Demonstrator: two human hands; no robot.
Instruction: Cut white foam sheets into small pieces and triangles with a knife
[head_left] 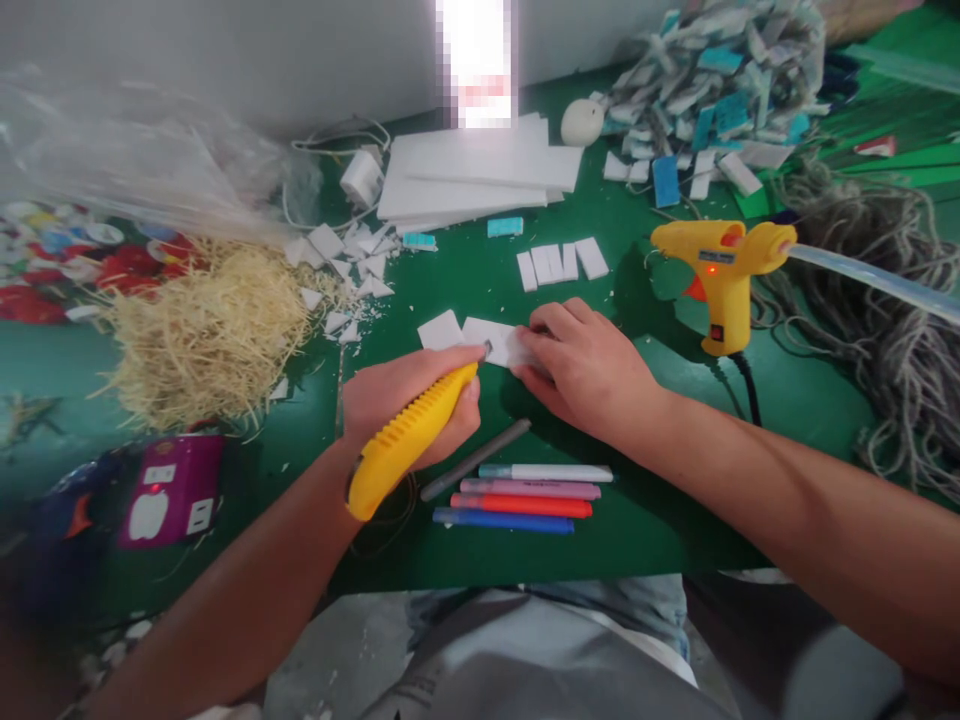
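My left hand (409, 395) is closed round a yellow utility knife (420, 430), its tip resting at a small white foam-board piece (484, 332). The fingers of my right hand (581, 360) press on the right end of that piece and partly cover it. Touching its left side is another white offcut (441, 330). Several cut white strips (559, 263) lie in a row just beyond my right hand. Nearer to me, a grey stick (476, 460) lies slanted beside several markers (521, 505).
A yellow hot glue gun (720, 280) with its light on stands right, near grey yarn (885, 330). White boards (480, 175) are stacked at the back, with a heap of foam scraps (720, 90) right of them. Straw-like fibre (217, 330) and a purple box (172, 490) are left.
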